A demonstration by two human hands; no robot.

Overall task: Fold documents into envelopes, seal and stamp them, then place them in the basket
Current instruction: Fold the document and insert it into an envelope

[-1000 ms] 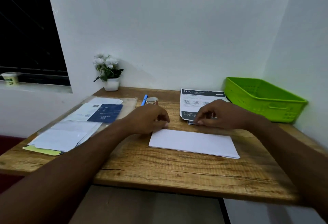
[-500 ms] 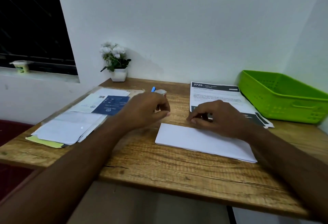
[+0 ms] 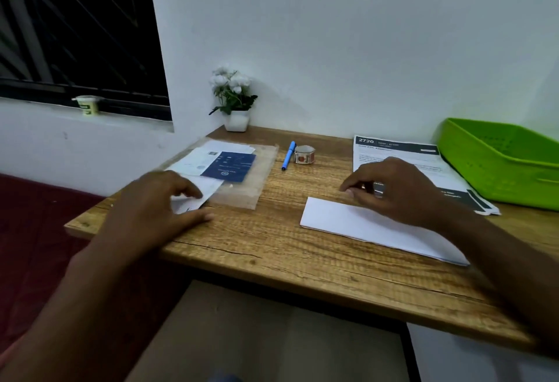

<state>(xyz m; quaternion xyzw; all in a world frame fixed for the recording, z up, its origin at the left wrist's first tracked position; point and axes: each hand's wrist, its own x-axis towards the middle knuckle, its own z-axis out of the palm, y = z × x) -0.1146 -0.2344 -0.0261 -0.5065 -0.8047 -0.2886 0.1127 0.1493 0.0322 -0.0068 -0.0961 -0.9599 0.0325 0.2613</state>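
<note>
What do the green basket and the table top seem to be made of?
Green basket: most likely moulded plastic, smooth and slightly glossy; small perforations show in its wall.
Table top: wood or wood-look laminate, matt; grain lines and a few cracks show, but a printed surface cannot be excluded.

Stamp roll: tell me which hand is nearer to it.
Right. The right hand sits just right of the stamp roll; the left hand is farther left, at the papers.
</note>
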